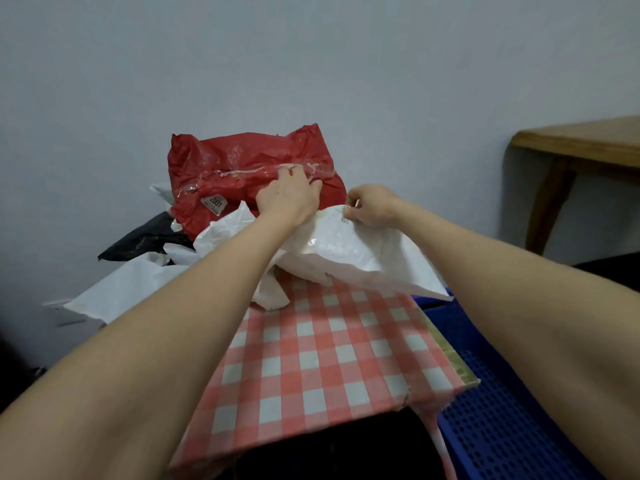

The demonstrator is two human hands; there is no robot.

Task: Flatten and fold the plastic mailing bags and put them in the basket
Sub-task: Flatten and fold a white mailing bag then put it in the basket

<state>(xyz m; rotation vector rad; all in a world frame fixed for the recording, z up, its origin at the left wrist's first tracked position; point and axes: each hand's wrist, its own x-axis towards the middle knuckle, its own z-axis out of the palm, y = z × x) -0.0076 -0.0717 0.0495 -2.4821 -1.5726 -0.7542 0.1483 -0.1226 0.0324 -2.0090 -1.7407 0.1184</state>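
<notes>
- At the far end of the bench (pixel 329 358), against the wall, the mailing bags lie in a loose heap, with a red mailing bag (pixel 242 164) on top at the back.
- Left grip (pixel 289 199): wide, fingers spread and nearly straight, lying flat on the red mailing bag beside its strip of clear tape; it holds nothing.
- Right grip (pixel 372 207): narrow, fingers curled, pinching the top edge of a white mailing bag (pixel 349 251) just right of the left wrist.
- That white mailing bag slopes down from the pinch toward the right; its lower corner juts past the bench's right edge, above the blue basket (pixel 502 410).
- Left of the heap, a black bag (pixel 145 237) and more white bags (pixel 121 292) spill over the bench's left edge.
- Nearer the person, the checked cloth on the bench lies bare up to its front edge.
- The blue basket sits just beside the bench, below its right edge; a wooden table (pixel 581 140) stands well apart at the right.
</notes>
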